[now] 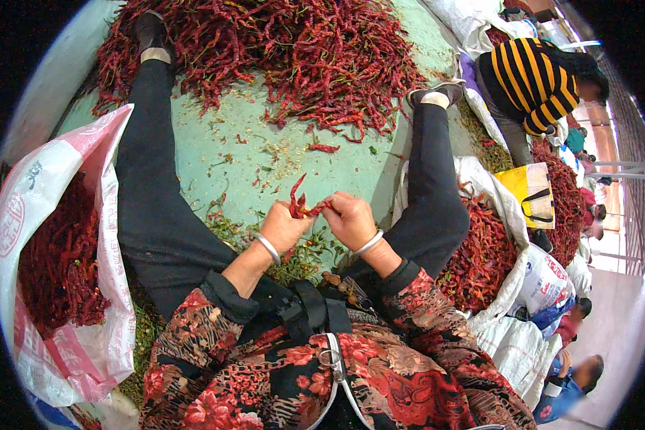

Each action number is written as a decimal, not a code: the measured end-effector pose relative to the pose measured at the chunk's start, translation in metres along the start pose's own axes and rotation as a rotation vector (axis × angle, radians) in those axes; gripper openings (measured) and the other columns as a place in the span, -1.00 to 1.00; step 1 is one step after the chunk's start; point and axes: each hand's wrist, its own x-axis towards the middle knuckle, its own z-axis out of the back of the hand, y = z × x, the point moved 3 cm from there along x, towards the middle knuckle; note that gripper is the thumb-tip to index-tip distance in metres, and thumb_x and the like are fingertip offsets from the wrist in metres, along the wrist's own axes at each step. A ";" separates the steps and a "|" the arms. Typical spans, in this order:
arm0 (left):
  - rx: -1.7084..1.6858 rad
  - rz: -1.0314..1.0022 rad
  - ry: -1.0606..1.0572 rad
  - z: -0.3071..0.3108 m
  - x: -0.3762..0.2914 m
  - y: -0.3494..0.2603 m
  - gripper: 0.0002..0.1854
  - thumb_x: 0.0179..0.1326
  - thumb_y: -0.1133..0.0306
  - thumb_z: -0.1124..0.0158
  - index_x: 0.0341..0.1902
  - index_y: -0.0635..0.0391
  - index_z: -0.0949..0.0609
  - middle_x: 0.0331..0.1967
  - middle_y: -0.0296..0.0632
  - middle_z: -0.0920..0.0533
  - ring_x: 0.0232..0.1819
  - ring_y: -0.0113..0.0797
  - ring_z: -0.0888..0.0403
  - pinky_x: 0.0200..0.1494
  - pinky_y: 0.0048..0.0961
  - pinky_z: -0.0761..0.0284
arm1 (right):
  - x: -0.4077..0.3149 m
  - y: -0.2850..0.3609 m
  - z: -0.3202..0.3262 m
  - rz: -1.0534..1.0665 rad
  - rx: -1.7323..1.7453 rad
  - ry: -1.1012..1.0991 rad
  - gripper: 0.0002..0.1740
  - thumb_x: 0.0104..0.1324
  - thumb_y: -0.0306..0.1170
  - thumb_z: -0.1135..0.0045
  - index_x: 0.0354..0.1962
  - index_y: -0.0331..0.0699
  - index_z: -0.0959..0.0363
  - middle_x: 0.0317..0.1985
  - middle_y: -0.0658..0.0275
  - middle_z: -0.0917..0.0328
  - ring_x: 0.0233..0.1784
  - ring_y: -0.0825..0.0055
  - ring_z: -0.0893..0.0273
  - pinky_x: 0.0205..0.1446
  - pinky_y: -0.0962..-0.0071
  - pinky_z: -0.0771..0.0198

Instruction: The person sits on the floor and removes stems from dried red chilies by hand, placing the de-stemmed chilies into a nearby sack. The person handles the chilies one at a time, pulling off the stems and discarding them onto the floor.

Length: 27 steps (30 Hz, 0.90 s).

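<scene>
My left hand [284,227] is closed around dried red chili peppers [298,194], one of which sticks up past the fingers. Close beside it, my right hand [350,219] pinches the end of a dried chili [319,208] that reaches across between both hands. Under my wrists lies a scatter of green chili stems [306,255]. Beyond my hands, a large heap of dried red chilies [301,59] covers the far part of the green floor [220,145]. Loose seeds and a few single pods lie in front of that heap.
A woven plastic sack [113,242] of chilies stands open at my left. At my right is another open white sack [510,215] of chilies, with a yellow bag [524,193] beyond it. A person in a striped top [535,80] bends at the upper right; several people sit farther off.
</scene>
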 end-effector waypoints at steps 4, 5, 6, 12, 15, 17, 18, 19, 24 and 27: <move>-0.269 -0.049 0.340 -0.023 -0.026 -0.023 -0.87 0.01 0.39 -0.23 -0.48 0.21 -0.54 -0.65 -0.30 -0.54 -0.61 -0.61 -0.39 -0.52 -0.59 -0.31 | 0.012 -0.034 0.000 -0.238 -0.266 -0.034 -0.75 0.08 -0.24 -0.04 -0.59 -0.25 -0.45 -0.62 0.08 -0.45 -0.56 0.10 -0.42 -0.51 0.22 -0.32; -0.410 0.034 0.456 -0.023 -0.028 -0.024 -0.87 0.02 0.37 -0.22 -0.45 0.19 -0.54 -0.64 -0.29 -0.54 -0.60 -0.61 -0.41 -0.52 -0.62 -0.31 | 0.017 -0.046 0.004 -0.340 -0.252 -0.041 -0.70 0.07 -0.20 -0.05 -0.63 -0.26 -0.45 -0.64 0.07 -0.45 -0.57 0.09 -0.42 -0.53 0.22 -0.31; -0.578 0.195 0.285 -0.014 -0.022 -0.019 -0.89 0.05 0.39 -0.17 -0.37 0.16 -0.55 -0.62 -0.27 -0.55 -0.57 -0.59 -0.44 -0.50 -0.66 -0.32 | 0.024 -0.053 -0.002 -0.292 -0.243 0.217 -0.63 0.05 -0.14 -0.08 -0.68 -0.29 -0.46 -0.66 0.08 -0.46 -0.56 0.12 -0.44 -0.51 0.24 -0.32; -1.063 0.032 0.211 0.024 0.020 -0.014 -0.53 0.12 0.45 -0.10 0.14 0.10 -0.29 -0.35 -0.10 -0.57 -0.51 -0.50 -0.46 -0.41 -0.61 -0.41 | 0.093 -0.079 -0.010 -0.117 -0.254 0.006 -0.63 -0.03 -0.33 -0.17 -0.20 -0.19 -0.40 -0.21 0.11 -0.35 -0.28 0.09 -0.41 -0.26 0.22 -0.35; -1.032 -0.001 0.180 0.023 0.027 -0.010 -0.49 0.09 0.52 -0.07 0.16 0.11 -0.26 -0.37 -0.12 -0.57 -0.50 -0.46 -0.48 -0.40 -0.58 -0.42 | 0.112 -0.089 -0.022 -0.134 -0.530 0.042 -0.68 -0.04 -0.37 -0.17 -0.26 -0.24 -0.42 -0.31 0.13 -0.38 -0.32 0.14 -0.42 -0.27 0.28 -0.33; -0.991 0.045 0.108 0.022 0.029 -0.003 -0.49 0.08 0.54 -0.05 0.16 0.12 -0.26 -0.37 -0.13 -0.57 -0.49 -0.45 -0.48 -0.40 -0.56 -0.42 | 0.107 -0.088 -0.025 -0.146 -0.311 0.053 -0.75 -0.02 -0.37 -0.16 -0.35 -0.27 -0.44 -0.40 0.15 -0.42 -0.39 0.21 -0.45 -0.31 0.33 -0.34; -0.991 0.033 0.082 0.021 0.030 0.001 -0.49 0.07 0.55 -0.04 0.16 0.13 -0.26 -0.38 -0.13 -0.56 -0.48 -0.45 -0.48 -0.39 -0.55 -0.42 | 0.099 -0.085 -0.026 -0.205 -0.236 0.087 -0.78 -0.01 -0.37 -0.16 -0.39 -0.28 -0.46 -0.44 0.17 -0.45 -0.42 0.24 -0.46 -0.33 0.35 -0.35; -0.983 0.066 0.031 0.020 0.031 0.007 -0.57 0.06 0.53 -0.09 0.07 0.19 -0.36 -0.41 -0.17 -0.56 -0.44 -0.45 -0.49 -0.38 -0.53 -0.41 | 0.087 -0.079 -0.024 -0.244 0.066 0.008 -0.86 0.01 -0.40 -0.15 -0.50 -0.32 -0.46 -0.57 0.19 -0.48 -0.53 0.40 -0.45 -0.41 0.45 -0.34; -0.703 0.107 -0.118 0.009 0.028 0.029 -0.87 0.01 0.47 -0.25 -0.33 0.19 -0.56 -0.46 -0.31 -0.56 -0.46 -0.51 -0.48 -0.39 -0.55 -0.40 | 0.028 -0.011 -0.022 -0.125 0.232 0.000 -0.91 0.03 -0.45 -0.08 -0.46 -0.28 -0.46 -0.52 0.11 -0.48 -0.49 0.25 -0.47 -0.42 0.41 -0.34; -0.737 0.219 -0.216 0.009 0.014 0.033 -0.90 0.02 0.45 -0.26 -0.38 0.16 -0.55 -0.44 -0.31 -0.56 -0.46 -0.52 -0.49 -0.38 -0.53 -0.41 | 0.007 0.017 -0.016 0.053 0.246 0.080 -0.86 0.04 -0.43 -0.10 -0.39 -0.25 -0.47 -0.53 0.10 -0.46 -0.48 0.21 -0.46 -0.41 0.39 -0.33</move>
